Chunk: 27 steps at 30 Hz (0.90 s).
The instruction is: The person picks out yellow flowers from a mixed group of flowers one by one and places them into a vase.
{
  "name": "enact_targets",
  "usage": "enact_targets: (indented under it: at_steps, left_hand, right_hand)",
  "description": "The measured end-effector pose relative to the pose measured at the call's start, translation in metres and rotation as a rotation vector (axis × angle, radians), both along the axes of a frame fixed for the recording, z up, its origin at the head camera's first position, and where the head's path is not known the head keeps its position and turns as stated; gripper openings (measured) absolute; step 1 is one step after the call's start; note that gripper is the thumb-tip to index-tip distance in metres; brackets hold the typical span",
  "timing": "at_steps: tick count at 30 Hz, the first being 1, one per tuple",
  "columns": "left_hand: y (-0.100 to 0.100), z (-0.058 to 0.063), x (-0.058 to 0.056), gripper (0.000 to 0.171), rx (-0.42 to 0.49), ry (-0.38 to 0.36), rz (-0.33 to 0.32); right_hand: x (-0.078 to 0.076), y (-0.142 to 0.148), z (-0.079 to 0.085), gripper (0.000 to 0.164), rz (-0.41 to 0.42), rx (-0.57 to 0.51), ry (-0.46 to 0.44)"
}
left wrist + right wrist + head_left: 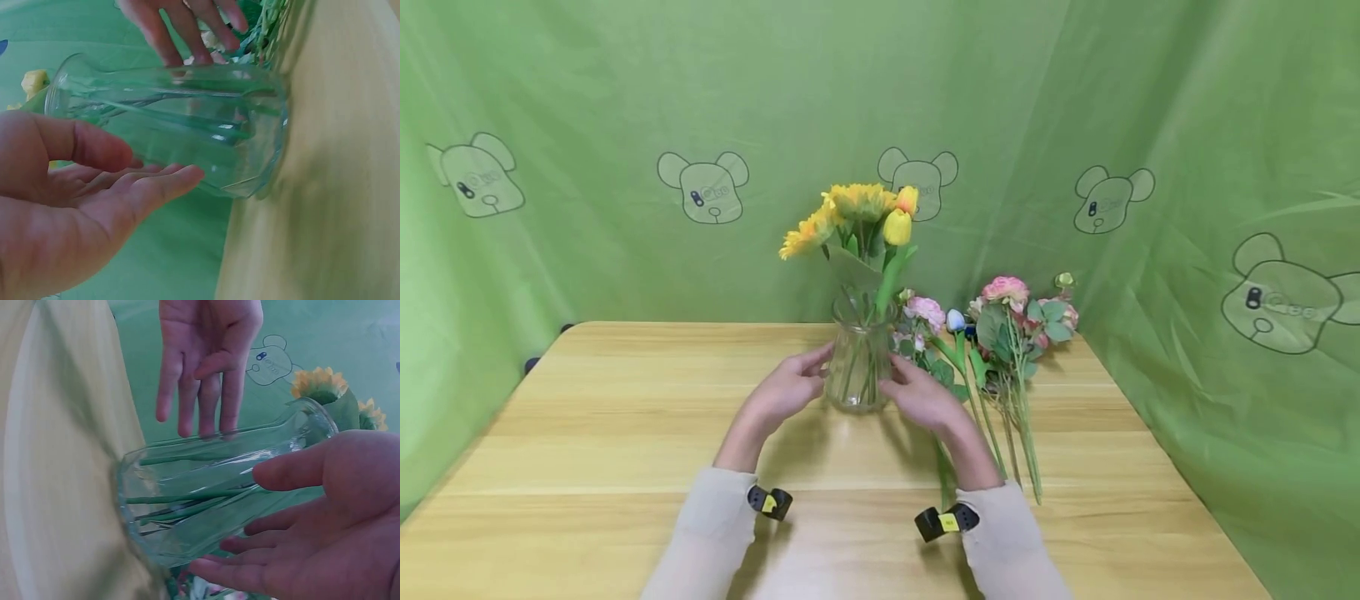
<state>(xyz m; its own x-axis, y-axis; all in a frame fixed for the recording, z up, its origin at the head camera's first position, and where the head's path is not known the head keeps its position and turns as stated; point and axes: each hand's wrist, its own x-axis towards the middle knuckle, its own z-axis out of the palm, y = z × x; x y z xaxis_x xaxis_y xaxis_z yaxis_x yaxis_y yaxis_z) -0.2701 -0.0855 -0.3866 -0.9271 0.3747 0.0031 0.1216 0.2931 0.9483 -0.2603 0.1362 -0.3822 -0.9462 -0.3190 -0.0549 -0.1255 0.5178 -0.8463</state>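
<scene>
A clear glass vase (859,367) stands upright on the wooden table, with green stems inside it. Yellow sunflowers (859,202) and yellow tulips (897,227) rise above its rim. To its left is my left hand (786,387), fingers fairly straight; the left wrist view shows this hand (94,212) close beside the glass (181,134). My right hand (925,398) is on the opposite side, its fingers (269,550) extended along the glass in the right wrist view. Whether either hand touches the vase is hard to tell. Neither wraps round it.
Right of the vase lie pink flowers (1006,292) with long stems, a pale purple flower (925,312) and a blue-white tulip (955,321). Green cloth (805,92) with printed bear heads hangs behind the table (625,433) and along its sides.
</scene>
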Motion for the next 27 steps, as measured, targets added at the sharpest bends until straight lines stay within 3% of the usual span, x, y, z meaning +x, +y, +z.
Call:
enact_targets:
  at_steps: [2,8,17,24,27]
  left_hand:
    - [0.001,-0.007,-0.005,0.07,0.016,-0.018,0.01]
    - [0.002,-0.008,-0.007,0.073,0.059,-0.05,0.01]
    - [0.005,-0.013,-0.01,0.074,0.097,-0.05,0.007]
    - [0.0,-0.008,-0.008,0.061,0.039,-0.037,0.037]
    - [-0.008,-0.002,-0.006,0.057,-0.019,-0.004,0.095]
  right_hand:
    - [-0.002,0.0,-0.002,0.064,-0.011,-0.018,-0.014]
    - [-0.006,0.0,-0.007,0.066,-0.055,-0.076,-0.075]
    - [-0.011,0.0,-0.013,0.067,-0.09,-0.075,-0.071]
    - [-0.01,0.001,-0.006,0.067,-0.13,-0.105,-0.088]
    - [-0.006,0.002,0.004,0.061,-0.162,-0.076,-0.016]
